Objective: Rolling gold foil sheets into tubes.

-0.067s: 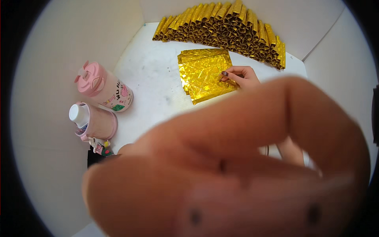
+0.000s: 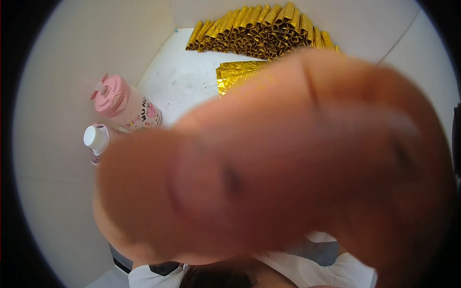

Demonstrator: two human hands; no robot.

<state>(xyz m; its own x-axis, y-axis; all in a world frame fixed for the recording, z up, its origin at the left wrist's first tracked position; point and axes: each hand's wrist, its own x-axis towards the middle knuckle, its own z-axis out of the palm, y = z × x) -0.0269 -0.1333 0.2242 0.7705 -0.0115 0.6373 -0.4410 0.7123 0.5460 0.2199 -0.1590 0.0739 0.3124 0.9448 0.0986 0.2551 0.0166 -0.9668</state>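
Note:
A large, blurred hand [image 2: 269, 158] fills the middle and right of the view, very close to the camera. Its fingers are bent, but blur hides how they close; whether it is my left hand or someone else's is unclear. Behind it, the stack of shiny gold foil sheets [image 2: 233, 79] shows only its upper left part. My right hand, seen on those sheets a moment ago, is now hidden. White sleeves [image 2: 153, 278] appear along the lower edge, with a little skin beside the left one.
Many gold foil tubes [image 2: 259, 29] are heaped at the back of the white table [image 2: 175, 72]. A pink-lidded bottle [image 2: 129, 103] stands on the left. Beside it is a white-capped item [image 2: 96, 138], partly covered. Pale walls [image 2: 77, 72] enclose the table.
The large blurred hand has moved upward across the view. It now covers my right hand, most of the foil sheets and much of the pink container at the left.

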